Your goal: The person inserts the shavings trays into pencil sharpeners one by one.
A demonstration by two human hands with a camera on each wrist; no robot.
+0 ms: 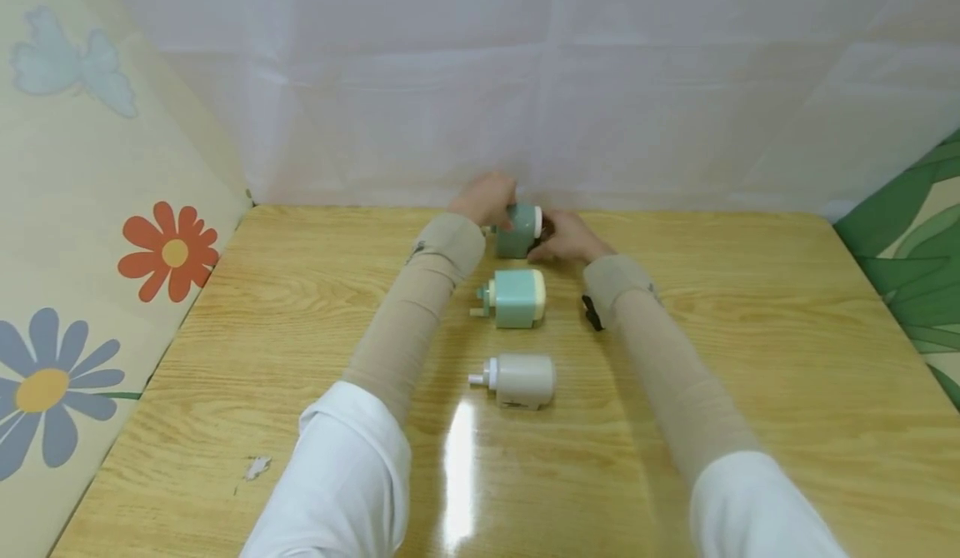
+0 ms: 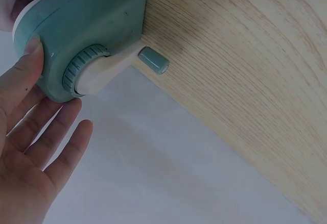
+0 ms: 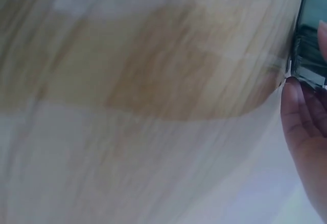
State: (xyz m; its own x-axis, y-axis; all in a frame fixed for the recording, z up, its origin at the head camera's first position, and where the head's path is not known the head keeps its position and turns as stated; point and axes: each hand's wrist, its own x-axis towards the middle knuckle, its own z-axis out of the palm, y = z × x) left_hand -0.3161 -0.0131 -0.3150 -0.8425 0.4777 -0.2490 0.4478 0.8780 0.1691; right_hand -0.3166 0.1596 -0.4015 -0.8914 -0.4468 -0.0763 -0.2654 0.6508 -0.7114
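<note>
At the table's back edge stands a dark green crank pencil sharpener (image 1: 516, 231), its crank side towards the left. My left hand (image 1: 486, 200) grips it from the left; in the left wrist view the thumb (image 2: 31, 60) presses its body and the fingers reach under the rim near the cream crank arm (image 2: 104, 73). My right hand (image 1: 567, 237) holds its right end, fingers around a dark part. In the right wrist view, the right hand (image 3: 309, 127) has fingertips at the sharpener's (image 3: 310, 40) glossy lower edge.
Nearer me in a row lie a mint green sharpener (image 1: 516, 298) and a beige sharpener (image 1: 525, 379), cranks to the left. A small black object (image 1: 592, 313) shows beside the right wrist. White sheeting (image 1: 480, 83) hangs behind the wooden table (image 1: 750, 358); painted panels flank both sides.
</note>
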